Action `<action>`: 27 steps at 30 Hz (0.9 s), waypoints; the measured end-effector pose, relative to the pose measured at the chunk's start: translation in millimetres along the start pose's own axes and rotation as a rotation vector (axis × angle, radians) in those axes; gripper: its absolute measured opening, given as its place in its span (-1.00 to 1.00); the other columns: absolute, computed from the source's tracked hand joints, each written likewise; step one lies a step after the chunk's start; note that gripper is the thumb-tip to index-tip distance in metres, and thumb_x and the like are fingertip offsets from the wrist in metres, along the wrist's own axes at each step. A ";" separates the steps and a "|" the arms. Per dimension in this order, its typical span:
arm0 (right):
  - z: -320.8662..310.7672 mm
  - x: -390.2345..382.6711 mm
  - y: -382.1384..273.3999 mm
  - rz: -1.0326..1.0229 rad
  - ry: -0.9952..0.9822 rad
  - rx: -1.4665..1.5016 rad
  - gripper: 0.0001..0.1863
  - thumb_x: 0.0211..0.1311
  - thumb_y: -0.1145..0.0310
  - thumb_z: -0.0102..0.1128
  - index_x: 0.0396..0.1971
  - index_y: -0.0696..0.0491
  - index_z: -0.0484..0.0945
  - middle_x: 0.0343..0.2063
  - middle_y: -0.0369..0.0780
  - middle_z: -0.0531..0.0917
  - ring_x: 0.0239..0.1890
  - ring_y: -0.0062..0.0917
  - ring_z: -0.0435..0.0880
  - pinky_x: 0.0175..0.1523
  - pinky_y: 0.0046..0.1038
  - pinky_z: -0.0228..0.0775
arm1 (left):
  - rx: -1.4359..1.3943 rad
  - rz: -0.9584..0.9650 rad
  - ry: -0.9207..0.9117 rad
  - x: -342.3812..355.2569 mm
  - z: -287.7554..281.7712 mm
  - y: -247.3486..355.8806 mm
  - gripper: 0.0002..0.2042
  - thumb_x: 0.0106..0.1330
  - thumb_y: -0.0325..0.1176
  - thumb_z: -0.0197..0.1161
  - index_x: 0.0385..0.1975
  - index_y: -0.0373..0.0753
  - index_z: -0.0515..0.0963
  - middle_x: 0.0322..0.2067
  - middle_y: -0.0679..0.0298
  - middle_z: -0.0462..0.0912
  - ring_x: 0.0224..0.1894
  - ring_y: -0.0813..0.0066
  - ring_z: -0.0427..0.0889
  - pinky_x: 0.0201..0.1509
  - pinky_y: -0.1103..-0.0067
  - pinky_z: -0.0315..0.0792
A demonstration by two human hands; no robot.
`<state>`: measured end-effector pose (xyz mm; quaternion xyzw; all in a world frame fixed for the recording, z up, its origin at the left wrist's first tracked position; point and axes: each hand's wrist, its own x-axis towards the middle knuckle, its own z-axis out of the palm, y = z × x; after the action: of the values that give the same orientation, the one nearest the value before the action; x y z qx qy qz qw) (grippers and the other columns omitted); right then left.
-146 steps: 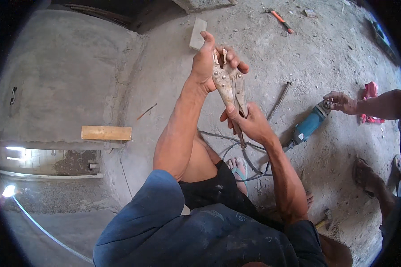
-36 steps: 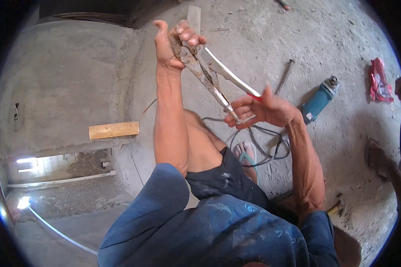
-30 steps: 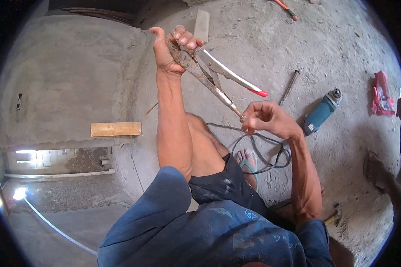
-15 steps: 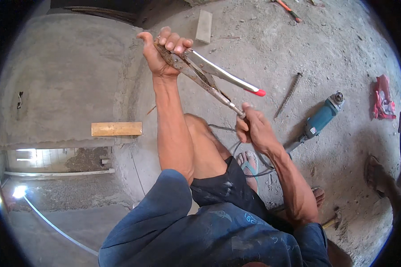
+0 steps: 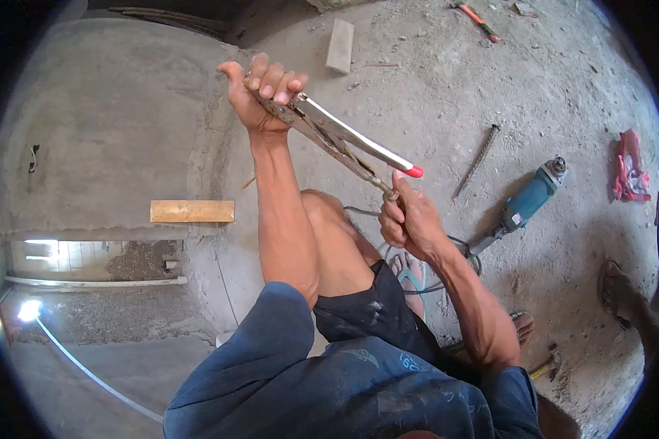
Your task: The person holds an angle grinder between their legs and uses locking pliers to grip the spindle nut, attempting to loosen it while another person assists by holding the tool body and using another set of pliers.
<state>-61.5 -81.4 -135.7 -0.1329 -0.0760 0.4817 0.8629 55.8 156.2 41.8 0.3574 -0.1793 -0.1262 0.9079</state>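
Observation:
Rusty locking pliers (image 5: 322,139) with a pale, red-tipped lever (image 5: 366,137) slant across the space in front of my raised knee. My left hand (image 5: 267,91) is wrapped round their far-left end, its thumb sticking out, and covers that end. At the opposite end, the fingers of my right hand (image 5: 414,219) are closed on the adjusting screw (image 5: 391,194). The lever's red tip sits just above my right fingers, slightly apart from the fixed handle.
Right of my hands, a teal angle grinder (image 5: 531,199) and a twisted metal rod (image 5: 477,161) lie on the dusty concrete. Farther right are a red crumpled item (image 5: 630,167) and another person's foot (image 5: 611,285). A wooden block (image 5: 192,211) lies left, near a recess; a hammer (image 5: 548,364) lies lower right.
The red-tipped lever has swung down closer to the fixed handle. My right hand has shifted slightly left and down with the screw end; my left hand still grips the pliers.

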 end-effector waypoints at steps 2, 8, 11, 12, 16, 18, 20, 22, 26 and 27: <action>10.8 -1.5 -2.0 -0.083 0.137 -0.219 -0.43 0.60 -0.02 -0.10 -0.55 0.09 0.49 -0.77 -0.33 0.39 -0.67 -0.68 0.37 -0.51 -0.54 0.22 | -0.032 0.001 -0.034 -3.1 0.1 2.6 -0.26 0.41 0.46 -0.25 -0.68 -0.11 0.41 -0.75 0.31 0.47 -0.66 0.30 0.50 -0.10 0.29 0.49; 22.1 -0.9 14.1 -0.611 0.348 -0.677 -0.60 0.55 0.16 0.04 -0.45 0.13 0.52 -0.65 -0.31 0.50 -0.54 -0.73 0.44 -0.42 -0.57 0.27 | -0.089 0.042 -0.115 -6.2 1.5 4.9 -0.27 0.43 0.43 -0.26 -0.70 -0.12 0.41 -0.76 0.30 0.49 -0.70 0.30 0.49 -0.13 0.33 0.51; 22.0 2.4 15.0 -0.697 0.324 -0.830 -0.61 0.56 0.20 0.05 -0.48 0.14 0.50 -0.66 -0.30 0.48 -0.54 -0.73 0.44 -0.41 -0.55 0.27 | -0.075 0.056 -0.082 -7.0 2.2 6.1 -0.26 0.43 0.44 -0.26 -0.70 -0.12 0.40 -0.76 0.31 0.48 -0.70 0.30 0.49 -0.13 0.33 0.51; 17.9 2.9 11.7 -0.512 0.218 -0.727 -0.47 0.55 0.03 -0.11 -0.55 0.12 0.47 -0.68 -0.29 0.48 -0.56 -0.70 0.45 -0.43 -0.55 0.25 | -0.060 0.050 -0.056 -7.7 2.7 6.2 -0.26 0.42 0.45 -0.26 -0.70 -0.12 0.40 -0.76 0.31 0.48 -0.70 0.29 0.49 -0.12 0.32 0.51; 3.3 6.2 6.9 -0.091 0.065 -0.605 -0.03 0.45 -0.46 -0.63 -0.75 0.06 0.43 -0.73 -0.22 0.49 -0.65 -0.55 0.47 -0.45 -0.52 0.27 | 0.011 0.030 0.034 -5.6 1.7 2.2 -0.25 0.39 0.49 -0.27 -0.68 -0.12 0.40 -0.73 0.29 0.49 -0.66 0.27 0.51 -0.13 0.29 0.50; -0.6 2.1 -5.7 -0.187 0.250 -0.607 -0.05 0.51 -0.38 -0.60 -0.64 0.10 0.54 -0.70 -0.25 0.54 -0.65 -0.54 0.46 -0.42 -0.46 0.32 | 0.038 0.004 0.063 -3.8 2.5 3.4 -0.23 0.37 0.52 -0.29 -0.67 -0.12 0.39 -0.72 0.29 0.48 -0.64 0.26 0.51 -0.10 0.26 0.51; -15.0 -0.7 -21.1 -0.213 0.358 -0.514 -0.10 0.53 -0.36 -0.49 -0.38 0.15 0.66 -0.55 -0.20 0.65 -0.55 -0.55 0.54 -0.32 -0.44 0.43 | 0.058 -0.030 0.085 2.7 12.2 -4.8 -0.22 0.34 0.54 -0.30 -0.66 -0.12 0.39 -0.70 0.29 0.48 -0.62 0.26 0.52 -0.08 0.22 0.52; -18.8 -5.6 -37.4 -0.475 0.383 -0.696 -0.21 0.55 -0.28 -0.32 -0.08 0.19 0.64 -0.38 -0.16 0.70 -0.40 -0.55 0.61 -0.19 -0.43 0.50 | 0.413 -0.060 0.230 6.5 20.9 -21.0 -0.29 0.40 0.47 -0.24 -0.64 -0.09 0.36 -0.71 0.36 0.41 -0.63 0.34 0.44 -0.08 0.29 0.50; 20.8 -11.1 -55.2 -0.452 0.242 -1.114 -0.44 0.47 -0.06 0.09 0.02 0.21 0.59 -0.36 -0.11 0.68 -0.33 -0.49 0.63 -0.16 -0.37 0.50 | 0.413 -0.240 0.251 9.6 5.7 -36.8 -0.24 0.31 0.56 -0.21 -0.57 -0.13 0.42 -0.60 0.32 0.48 -0.49 0.29 0.53 0.09 0.18 0.51; 30.1 -9.9 -60.1 -0.324 0.233 -1.242 -0.47 0.41 -0.04 0.20 -0.02 0.20 0.59 -0.46 -0.08 0.64 -0.41 -0.50 0.59 -0.25 -0.32 0.45 | 0.425 -0.278 0.221 8.0 3.6 -36.9 -0.22 0.29 0.57 -0.19 -0.54 -0.16 0.45 -0.56 0.31 0.50 -0.41 0.27 0.58 0.13 0.16 0.50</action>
<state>-25.8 -115.2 -88.8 -0.6451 -0.2651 0.1943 0.6898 57.8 124.9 20.6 0.5725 -0.0508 -0.1692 0.8006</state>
